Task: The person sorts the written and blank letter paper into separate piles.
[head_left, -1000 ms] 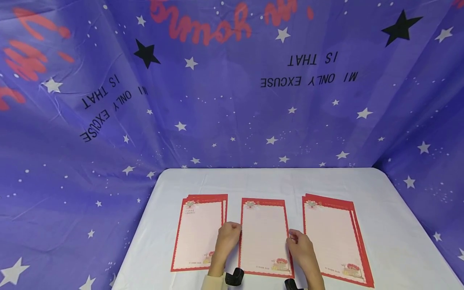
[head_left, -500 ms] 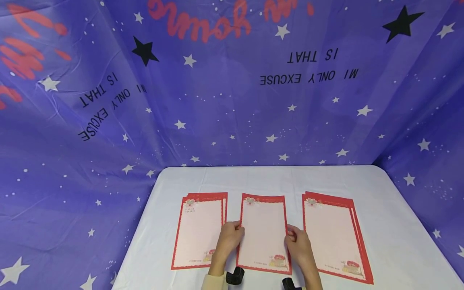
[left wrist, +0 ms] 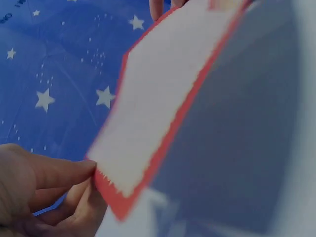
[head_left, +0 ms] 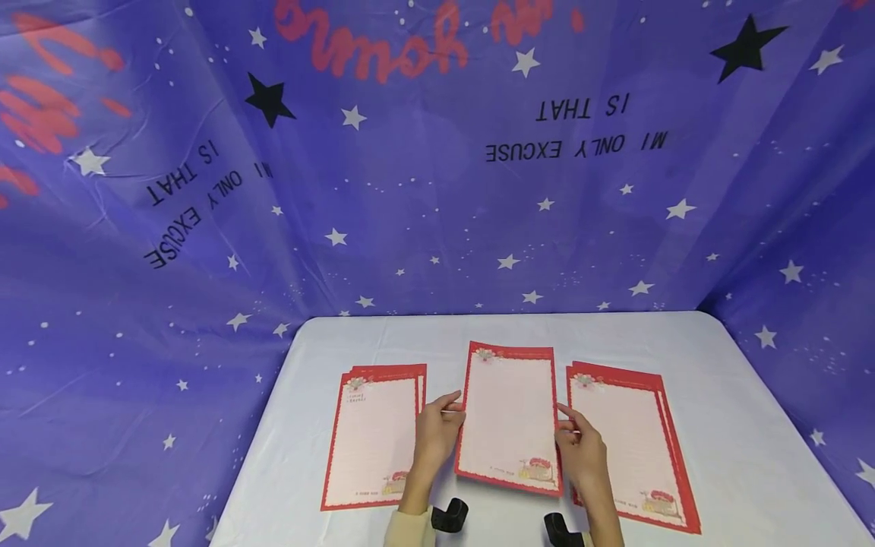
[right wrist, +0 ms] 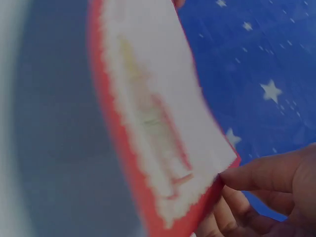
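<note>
A red-bordered sheet of paper [head_left: 509, 418] with a pale pink middle is held up off the white table, its lower edge casting a shadow. My left hand [head_left: 437, 433] pinches its left edge between thumb and fingers; the left wrist view shows this hand [left wrist: 54, 187] gripping the red border. On the opposite edge, my right hand [head_left: 581, 452] pinches the paper likewise, and in the right wrist view the thumb of that hand [right wrist: 269, 192] lies on the border. The sheet bends slightly between the two hands.
To the left lies a stack of similar red-bordered sheets [head_left: 376, 444], the top one with small writing. Another such stack [head_left: 625, 448] lies to the right, partly behind my right hand. A purple star-printed cloth [head_left: 437, 190] hangs behind the white table [head_left: 506, 330].
The middle sheet lay flat on the table between my hands. Both hands have taken its side edges and raised it up, a little forward and to the right.
</note>
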`<state>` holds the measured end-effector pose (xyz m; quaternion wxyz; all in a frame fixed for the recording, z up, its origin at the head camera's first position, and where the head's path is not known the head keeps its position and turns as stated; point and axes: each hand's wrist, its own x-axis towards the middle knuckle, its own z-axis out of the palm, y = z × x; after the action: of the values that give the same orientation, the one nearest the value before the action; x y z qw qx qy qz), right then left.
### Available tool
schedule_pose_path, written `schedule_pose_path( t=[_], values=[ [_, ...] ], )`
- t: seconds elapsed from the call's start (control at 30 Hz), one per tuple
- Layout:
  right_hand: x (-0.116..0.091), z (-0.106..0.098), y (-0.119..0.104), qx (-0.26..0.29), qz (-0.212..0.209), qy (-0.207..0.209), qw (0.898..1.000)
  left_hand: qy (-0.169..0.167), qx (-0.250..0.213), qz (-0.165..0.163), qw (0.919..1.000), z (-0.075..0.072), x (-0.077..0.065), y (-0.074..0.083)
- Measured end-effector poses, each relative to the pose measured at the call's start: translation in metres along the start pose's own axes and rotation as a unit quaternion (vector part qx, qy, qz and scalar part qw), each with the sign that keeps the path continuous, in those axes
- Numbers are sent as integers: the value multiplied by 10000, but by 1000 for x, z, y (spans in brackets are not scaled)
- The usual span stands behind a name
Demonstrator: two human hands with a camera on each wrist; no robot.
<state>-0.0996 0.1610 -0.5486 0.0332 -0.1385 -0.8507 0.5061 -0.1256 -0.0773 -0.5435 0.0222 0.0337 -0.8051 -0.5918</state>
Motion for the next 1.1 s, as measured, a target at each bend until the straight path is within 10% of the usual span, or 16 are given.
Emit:
schedule_pose_path(
  t=[0.3, 0.6, 0.77, 1.1],
  values=[
    [17, -53, 14, -419, 225, 1234, 9912, -965, -723, 12, 9927, 70, 7, 18],
    [27, -100, 47, -807, 561, 1817, 9784, -2032, -471, -539, 9765, 137, -11, 39],
    [26, -107, 63, -916, 793, 1662, 9786, -2430, 26, -724, 9673, 149, -23, 36],
    [24, -102, 78, -1131, 978, 1533, 9768, -2742, 1234, 228, 9534, 146, -20, 29]
  ],
)
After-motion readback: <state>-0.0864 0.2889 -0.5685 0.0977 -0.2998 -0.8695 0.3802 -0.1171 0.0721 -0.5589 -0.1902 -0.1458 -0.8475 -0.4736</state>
